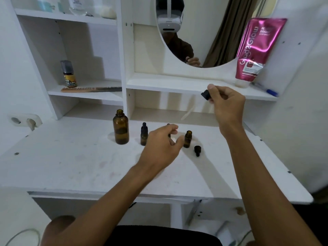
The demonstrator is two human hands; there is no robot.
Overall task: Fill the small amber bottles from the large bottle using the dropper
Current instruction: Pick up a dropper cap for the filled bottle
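Status: right hand (228,105) pinches the dropper (205,95) by its black bulb, thumb and fingertips curled round it. It is held in the air, above and to the right of the bottles, and the pipette angles down-left (blurred, so I can't tell if it's loaded).

Large bottle (120,128) stands uncapped at the left end of the row on the desk (71,157). Open small bottle (187,139) is at the right end, with a loose cap (197,150) lying just beside it. Capped small bottle (144,134) is next to the large one, cap still on. Third small bottle (168,124) is mostly hidden behind the left hand (162,146). That hand's fingers are loosely curled over it; can't tell if they grip it.

Progress, my read: early to mid. One small bottle is open and ready, at least one is unopened. Fill levels aren't readable through the amber. Left to do: dose the open bottle, recap, repeat for the others.
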